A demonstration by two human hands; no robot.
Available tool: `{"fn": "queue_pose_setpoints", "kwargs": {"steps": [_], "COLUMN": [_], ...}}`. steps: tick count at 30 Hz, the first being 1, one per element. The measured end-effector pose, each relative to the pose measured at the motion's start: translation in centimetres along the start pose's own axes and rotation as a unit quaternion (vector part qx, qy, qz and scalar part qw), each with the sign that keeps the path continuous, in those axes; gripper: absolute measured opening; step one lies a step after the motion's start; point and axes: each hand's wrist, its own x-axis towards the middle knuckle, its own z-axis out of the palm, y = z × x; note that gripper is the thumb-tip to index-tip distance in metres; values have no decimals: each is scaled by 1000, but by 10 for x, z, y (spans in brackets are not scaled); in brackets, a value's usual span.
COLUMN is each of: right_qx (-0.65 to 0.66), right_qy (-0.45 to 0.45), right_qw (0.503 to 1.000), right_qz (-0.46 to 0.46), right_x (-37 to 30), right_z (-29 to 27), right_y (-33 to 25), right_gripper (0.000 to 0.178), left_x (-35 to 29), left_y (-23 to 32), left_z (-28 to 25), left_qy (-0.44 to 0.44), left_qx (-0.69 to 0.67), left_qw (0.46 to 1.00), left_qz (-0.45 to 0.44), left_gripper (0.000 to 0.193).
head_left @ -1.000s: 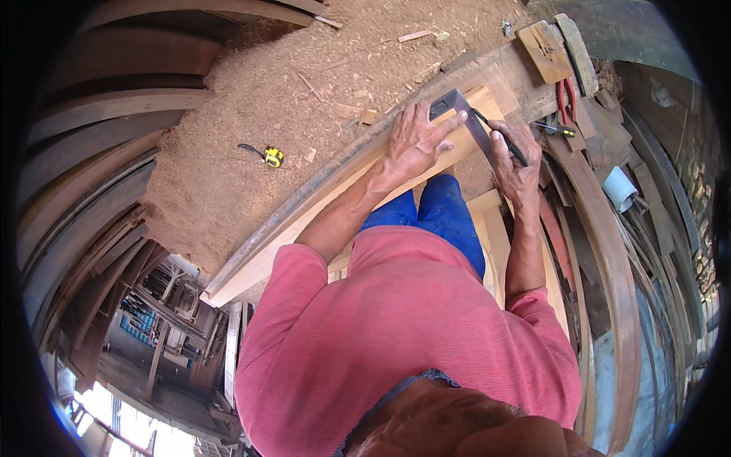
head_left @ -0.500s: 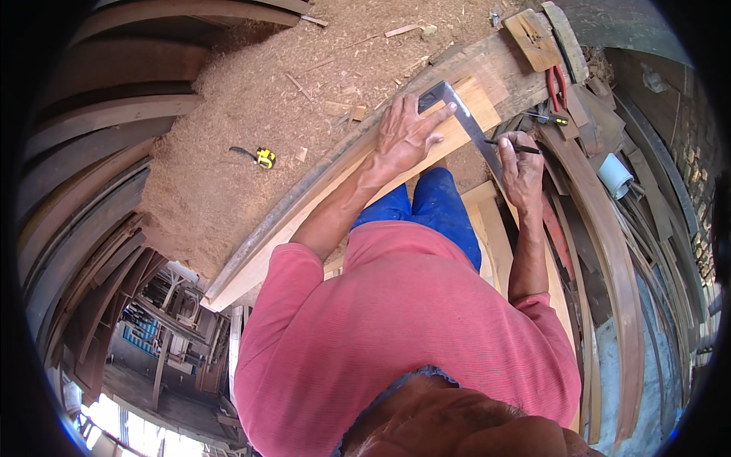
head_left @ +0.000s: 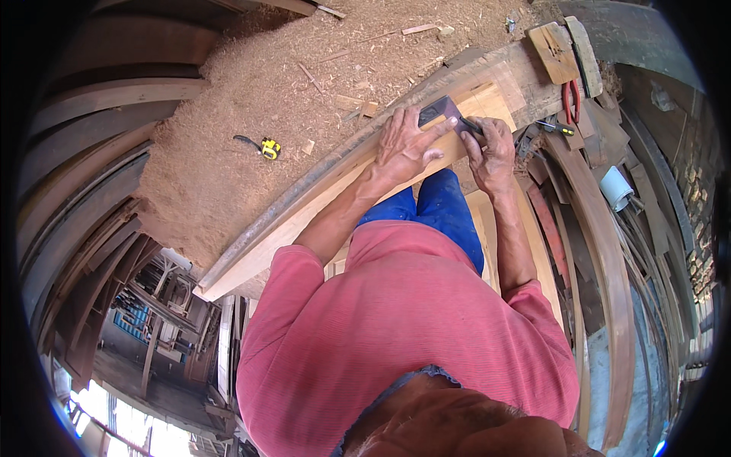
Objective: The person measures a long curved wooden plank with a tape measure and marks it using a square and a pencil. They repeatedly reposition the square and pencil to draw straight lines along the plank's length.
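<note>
A long pale wooden plank [head_left: 259, 247] runs diagonally across the bench. Near its right end lies a metal carpenter's square [head_left: 437, 111], partly covered by my hands. My left hand [head_left: 406, 148] grips the square against the wood, its fingers over the far edge and its thumb stretched toward the corner. Just to the right, my right hand [head_left: 491, 152] pinches a dark pencil-like marker [head_left: 472, 126] close to the square. The marker's tip and what it touches are hidden.
A yellow tape measure [head_left: 269, 148] lies on the sawdust-covered floor. Red-handled pliers [head_left: 571, 103], a screwdriver [head_left: 562, 128] and a wooden block [head_left: 553, 53] rest at the bench's right end. Stacked boards [head_left: 84, 190] line the left; a light-blue cup [head_left: 615, 188] stands among planks on the right.
My right hand has moved left and away from me with the marker, from the square's near arm to beside my left hand. My left hand stays on the square.
</note>
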Motion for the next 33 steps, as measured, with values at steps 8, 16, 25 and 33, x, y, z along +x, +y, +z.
{"fn": "queue_pose_setpoints", "kwargs": {"steps": [8,16,25,33], "right_qx": [-32,-47,-39,-37], "right_qy": [18,20,27,32], "right_qw": [998,996,997,997], "right_qz": [-49,-69,-66,-55], "right_x": [-1,-4,-2,-1], "right_z": [8,8,9,11], "right_y": [4,7,5,4], "right_gripper": [33,31,27,24], "left_x": [2,-1,0,1], "left_y": [-1,-5,-5,-4], "left_z": [4,5,5,4], "left_qy": [13,41,35,21], "left_qx": [13,13,10,-8], "left_qw": [1000,998,999,999], "left_qz": [16,41,38,23], "left_gripper": [67,71,67,67]}}
